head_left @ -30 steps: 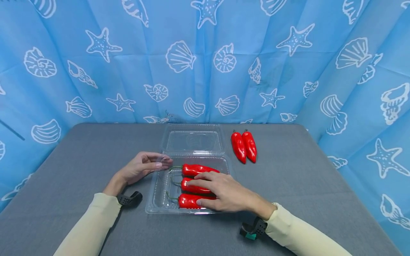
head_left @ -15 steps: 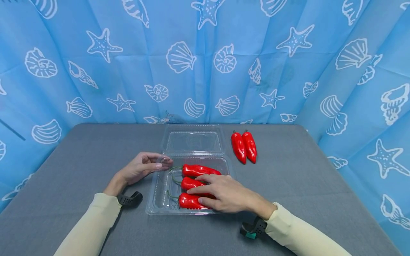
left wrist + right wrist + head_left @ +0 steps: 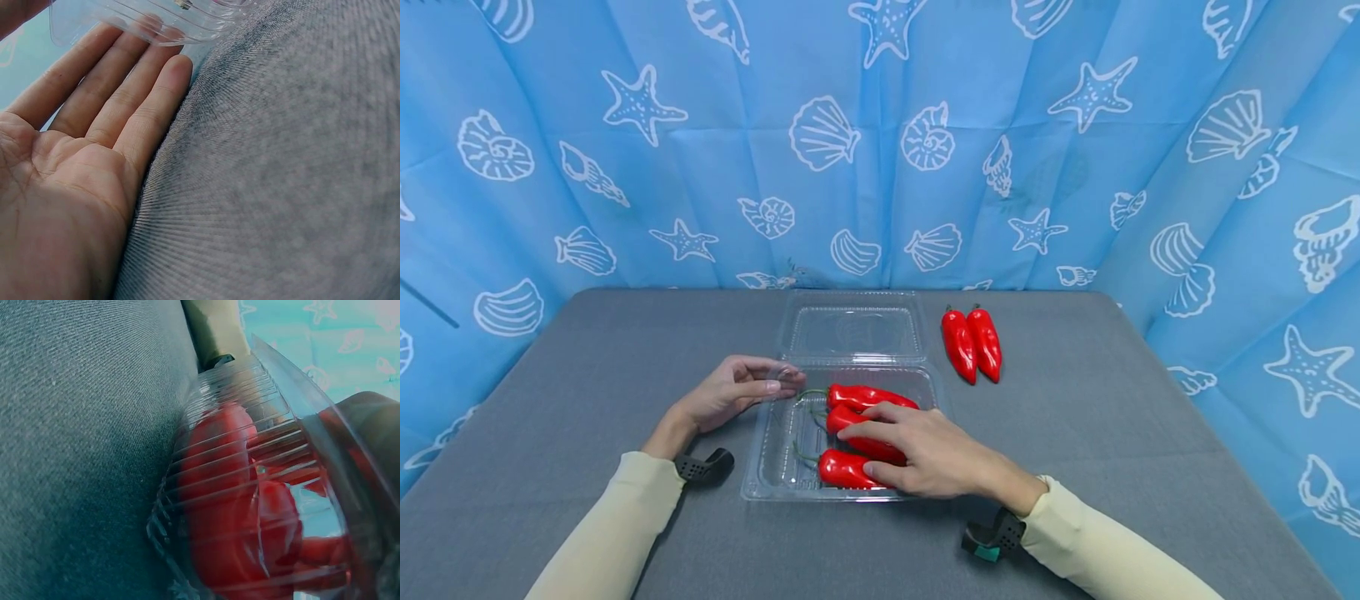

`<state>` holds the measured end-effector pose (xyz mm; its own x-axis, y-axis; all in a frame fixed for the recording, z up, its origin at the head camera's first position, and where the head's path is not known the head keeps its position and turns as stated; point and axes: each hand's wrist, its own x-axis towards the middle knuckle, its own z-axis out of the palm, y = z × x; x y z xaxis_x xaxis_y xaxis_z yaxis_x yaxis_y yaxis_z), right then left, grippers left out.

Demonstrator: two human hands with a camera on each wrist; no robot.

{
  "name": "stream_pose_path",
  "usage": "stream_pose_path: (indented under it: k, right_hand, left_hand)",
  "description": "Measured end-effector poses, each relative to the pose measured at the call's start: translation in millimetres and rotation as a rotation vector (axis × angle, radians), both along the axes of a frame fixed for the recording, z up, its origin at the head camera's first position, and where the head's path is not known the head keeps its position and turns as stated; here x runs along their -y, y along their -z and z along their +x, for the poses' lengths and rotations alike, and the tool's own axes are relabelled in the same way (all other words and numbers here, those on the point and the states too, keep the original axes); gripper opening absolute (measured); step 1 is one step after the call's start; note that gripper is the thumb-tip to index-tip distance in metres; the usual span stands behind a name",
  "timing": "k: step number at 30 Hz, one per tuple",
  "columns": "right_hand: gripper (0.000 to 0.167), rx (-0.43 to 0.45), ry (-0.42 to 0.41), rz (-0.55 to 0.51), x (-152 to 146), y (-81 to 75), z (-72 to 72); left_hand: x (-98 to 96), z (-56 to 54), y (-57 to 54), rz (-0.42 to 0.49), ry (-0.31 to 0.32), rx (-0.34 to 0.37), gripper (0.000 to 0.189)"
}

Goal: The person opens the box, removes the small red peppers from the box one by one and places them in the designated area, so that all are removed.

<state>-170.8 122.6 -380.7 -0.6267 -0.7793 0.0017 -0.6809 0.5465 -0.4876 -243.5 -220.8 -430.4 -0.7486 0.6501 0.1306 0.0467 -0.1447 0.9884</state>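
Left hand (image 3: 737, 389), fingers extended, sits at left wall of open clear plastic clamshell container (image 3: 778, 471) | three red peppers (image 3: 842, 421) lie inside | right hand (image 3: 917, 450), fingers loosely spread, rests over them | red pepper pair (image 3: 958, 346) on grey desk (image 3: 1112, 417)

Peppers (image 3: 844, 469) are red, stems (image 3: 809, 459) green, container (image 3: 778, 471) colourless. Tabletop (image 3: 1097, 417) is plain grey. Curtain (image 3: 722, 167) bears white seashells (image 3: 824, 133) and starfish (image 3: 638, 103) on blue.

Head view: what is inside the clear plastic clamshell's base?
A far red pepper, a middle red pepper and a near red pepper. The right hand covers part of the middle one and the near one's right end; those portions cannot be seen.
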Motion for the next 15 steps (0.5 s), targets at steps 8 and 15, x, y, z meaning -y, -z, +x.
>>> stream_pose_path:
  k: [8,15]
  right_hand:
    - [0.056,0.048,-0.007,-0.167,-2.5,-0.4,-4.0]
    - [0.058,0.135,-0.024,-0.313,-5.7,-4.3,-8.1]
  left_hand:
    - [-0.2,0.1,0.5,0.005,-0.001,0.010,0.037]
    - [-0.1,-0.2,1.4,0.004,-0.004,0.004,0.036]
